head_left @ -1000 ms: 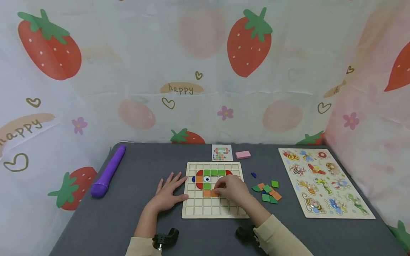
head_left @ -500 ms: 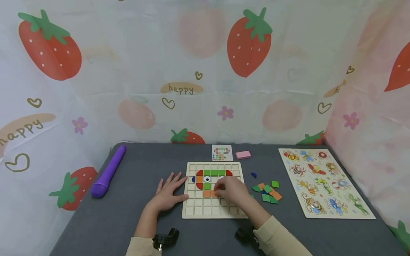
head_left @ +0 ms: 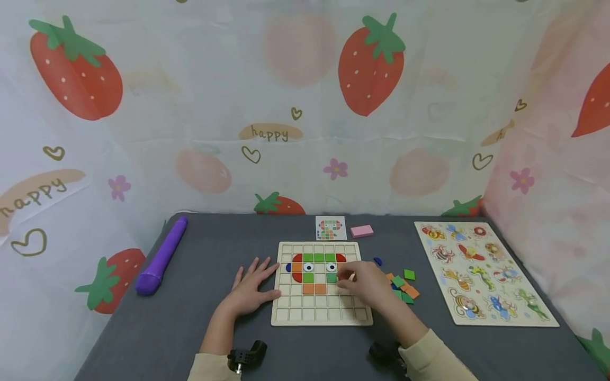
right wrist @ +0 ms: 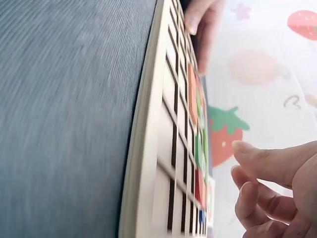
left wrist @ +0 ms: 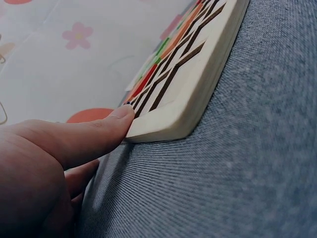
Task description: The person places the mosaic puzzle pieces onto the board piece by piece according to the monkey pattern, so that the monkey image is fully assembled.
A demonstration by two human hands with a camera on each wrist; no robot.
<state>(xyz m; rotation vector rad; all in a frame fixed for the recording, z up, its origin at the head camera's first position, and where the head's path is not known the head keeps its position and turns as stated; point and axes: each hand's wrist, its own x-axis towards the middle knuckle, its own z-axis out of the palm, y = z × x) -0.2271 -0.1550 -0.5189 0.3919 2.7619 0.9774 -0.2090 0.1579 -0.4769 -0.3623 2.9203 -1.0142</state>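
Observation:
A wooden grid board (head_left: 288, 316) lies on the dark cloth, several colored tiles set in its upper half. Two orange square tiles (head_left: 314, 289) sit side by side below the two eye tiles (head_left: 331, 267). My left hand (head_left: 249, 290) has its fingers spread, the thumb (left wrist: 111, 130) touching the board's left edge. Over the board's right side hovers my right hand (head_left: 364, 283), fingers loosely bent. In the right wrist view its thumb (right wrist: 262, 157) and fingers stand apart from the tiles with nothing between them.
Loose green, orange and blue tiles (head_left: 409, 274) lie to the board's right. Behind it are a pattern card (head_left: 331, 228) and a pink block (head_left: 361, 231). A purple microphone-shaped object (head_left: 162, 256) lies far left, a picture board (head_left: 450, 307) of insects far right.
My right hand has left the second orange tile and shifted right, uncovering the right eye tile and a green tile below it. The left hand has stayed put.

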